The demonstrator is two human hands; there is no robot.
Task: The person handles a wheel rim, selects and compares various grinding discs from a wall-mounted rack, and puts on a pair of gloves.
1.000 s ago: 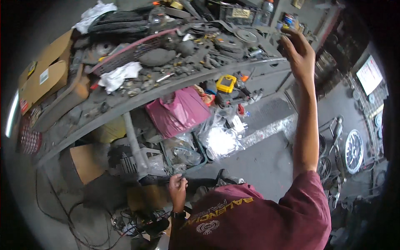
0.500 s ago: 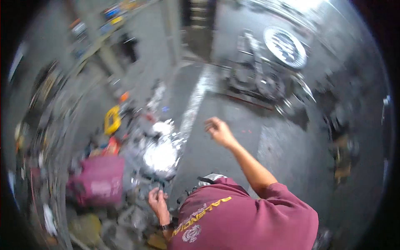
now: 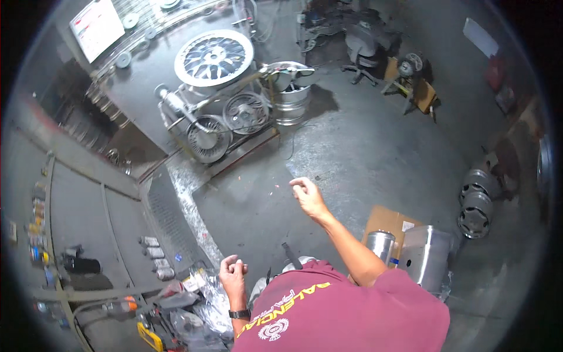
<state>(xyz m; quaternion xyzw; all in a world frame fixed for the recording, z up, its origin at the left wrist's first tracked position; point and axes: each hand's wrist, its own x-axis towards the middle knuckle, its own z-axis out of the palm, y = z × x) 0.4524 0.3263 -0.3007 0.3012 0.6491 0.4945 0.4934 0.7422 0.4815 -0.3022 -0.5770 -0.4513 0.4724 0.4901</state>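
Observation:
My right hand hangs over the grey floor, arm stretched forward. Its fingers are bent loosely and slightly apart, and nothing shows in them. Lower and to the left, my left hand has half-curled fingers with the palm turned inward, and no object is visible in it. A dark watch sits on that wrist. Neither hand touches anything. Closest to the left hand is a heap of clear plastic wrapping. Ahead of the right hand stands a metal rack with a finned wheel rim and a spoked wheel rim.
A large spoked rim lies on the bench by the rack. Silver cylinders and cardboard stand at right, with stacked rims beyond. Several spray cans line the left. A yellow tool lies at lower left.
My view has swung right, so the rack now appears farther left and the silver cylinders have come into sight. Both hands remain raised, with the left a little nearer my body's front.

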